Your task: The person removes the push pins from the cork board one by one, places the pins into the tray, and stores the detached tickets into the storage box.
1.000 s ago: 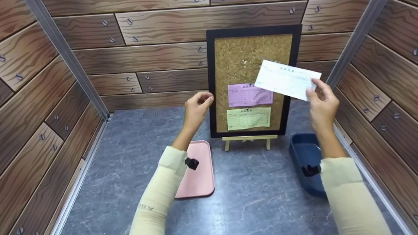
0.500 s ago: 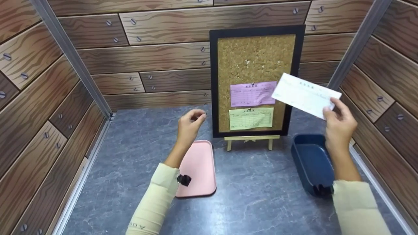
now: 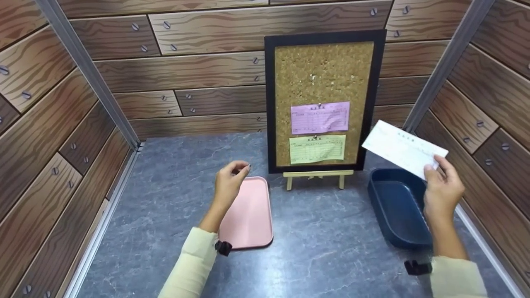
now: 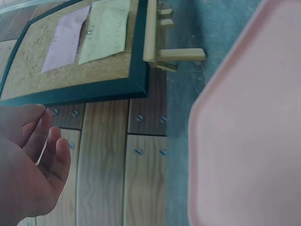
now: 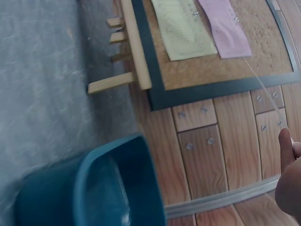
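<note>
My right hand (image 3: 444, 192) pinches a white paper slip (image 3: 405, 147) by its right end, thumb against fingers. The slip tilts in the air right of the corkboard (image 3: 323, 74), above the blue bin; in the right wrist view it shows edge-on. With thumb and forefinger together, my left hand (image 3: 227, 184) pinches a tiny dark thing that looks like a push pin (image 3: 249, 166), over the far left edge of the pink tray (image 3: 250, 215). A purple slip (image 3: 319, 118) and a green slip (image 3: 317, 150) hang pinned on the cork.
The black-framed board leans on a small wooden easel (image 3: 318, 174). A deep blue bin (image 3: 399, 207) stands on the grey table (image 3: 314, 248) at the right. Wood-patterned walls (image 3: 207, 74) enclose the back and both sides.
The right hand has drawn the white slip away from the board, to the right and down over the bin. My left hand has moved down and left, away from the board, still pinching.
</note>
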